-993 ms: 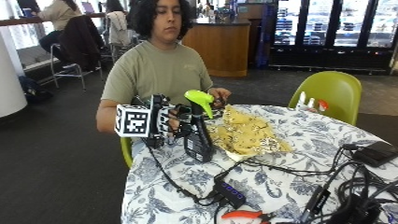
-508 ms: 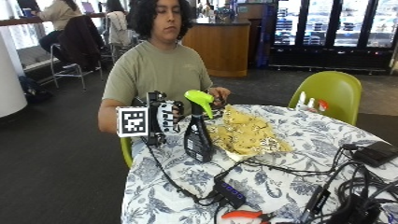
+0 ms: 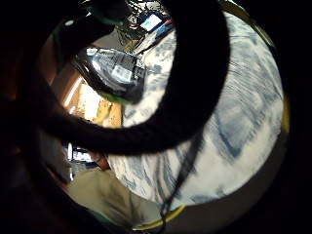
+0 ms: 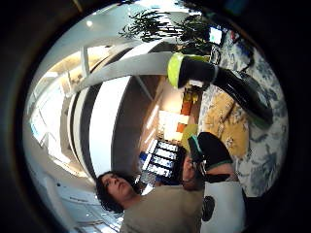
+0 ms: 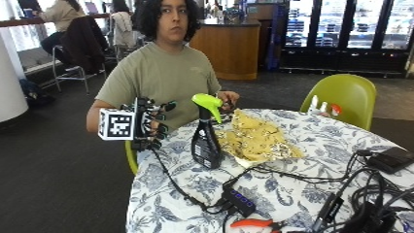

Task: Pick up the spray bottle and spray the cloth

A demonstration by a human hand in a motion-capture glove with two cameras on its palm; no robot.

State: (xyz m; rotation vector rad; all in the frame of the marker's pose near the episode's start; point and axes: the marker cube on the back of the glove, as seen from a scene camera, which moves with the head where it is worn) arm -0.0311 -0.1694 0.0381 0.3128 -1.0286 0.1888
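Black-gloved right hand (image 5: 150, 125) left of centre frame, fingers spread, holding nothing, just beside dark plastic spray bottle with lime-green trigger head (image 5: 207, 138). Bottle upright on floral tablecloth; crumpled yellow patterned cloth (image 5: 257, 140) right of it. Reach: wrap neck below trigger, nozzle toward cloth.

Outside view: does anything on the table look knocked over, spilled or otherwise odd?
Nothing stands out. The spray bottle stands upright on the table, the yellow cloth lies crumpled beside it, and the gloved right hand is apart from the bottle.
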